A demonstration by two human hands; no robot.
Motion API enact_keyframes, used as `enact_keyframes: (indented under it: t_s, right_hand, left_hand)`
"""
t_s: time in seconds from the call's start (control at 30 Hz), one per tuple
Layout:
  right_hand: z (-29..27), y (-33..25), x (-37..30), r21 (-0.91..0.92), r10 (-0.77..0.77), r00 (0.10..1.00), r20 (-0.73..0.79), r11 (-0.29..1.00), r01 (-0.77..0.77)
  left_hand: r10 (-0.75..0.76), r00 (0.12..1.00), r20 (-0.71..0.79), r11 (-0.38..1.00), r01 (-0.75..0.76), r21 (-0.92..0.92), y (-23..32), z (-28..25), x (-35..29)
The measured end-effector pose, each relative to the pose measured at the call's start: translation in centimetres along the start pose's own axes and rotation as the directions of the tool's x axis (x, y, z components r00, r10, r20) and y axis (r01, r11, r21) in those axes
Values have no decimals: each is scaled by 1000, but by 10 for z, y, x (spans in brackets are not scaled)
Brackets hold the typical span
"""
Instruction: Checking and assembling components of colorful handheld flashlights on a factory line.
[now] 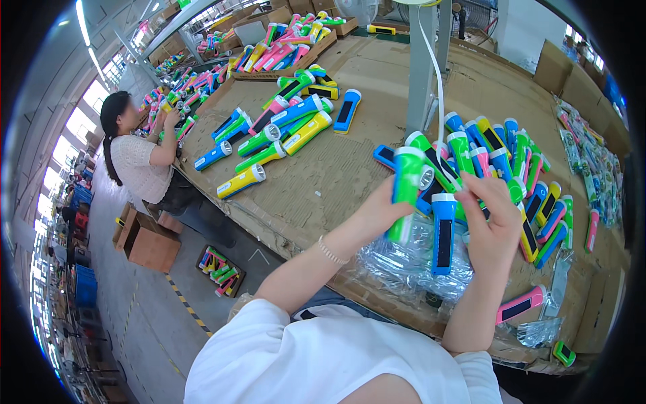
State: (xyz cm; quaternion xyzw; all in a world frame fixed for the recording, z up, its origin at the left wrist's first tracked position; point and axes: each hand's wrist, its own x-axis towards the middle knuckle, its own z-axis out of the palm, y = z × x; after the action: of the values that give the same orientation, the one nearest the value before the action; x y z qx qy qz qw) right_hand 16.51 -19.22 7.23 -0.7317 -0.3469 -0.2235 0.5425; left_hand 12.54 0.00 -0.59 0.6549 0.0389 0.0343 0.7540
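My left hand (pixel 378 207) is wrapped around a green flashlight (pixel 408 192) with a white head, held upright and slightly blurred. Beside it, my right hand (pixel 492 219) is closed in a pinch, and a thin white cable (pixel 437 87) coming down from above runs to its fingertips. Between the hands, a blue flashlight (pixel 443 236) with a dark panel lies on clear plastic wrapping (pixel 404 259). Just beyond both hands is a heap of green, blue, pink and yellow flashlights (pixel 481 158). The cable's tip is hidden by my fingers.
A grey post (pixel 422 74) rises from the cardboard-covered table (pixel 323 195). Loose flashlights (pixel 306 131) lie to the left, a filled tray (pixel 289 71) behind them. Bagged flashlights (pixel 605 175) are at right. Another person (pixel 145 155) works at far left near an open carton (pixel 153 246).
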Motion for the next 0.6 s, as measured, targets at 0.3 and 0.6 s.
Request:
enact_keyframes:
  t_s: [0.3, 0.6]
  right_hand:
    - [-4, 2, -5, 65, 150, 988, 22, 986, -151]
    - [4, -10, 5, 36, -58, 985, 162, 998, 53]
  left_hand:
    - [175, 980, 96, 985, -174, -16, 2, -4, 111]
    - [447, 833, -326, 112, 309, 944, -28, -200, 217]
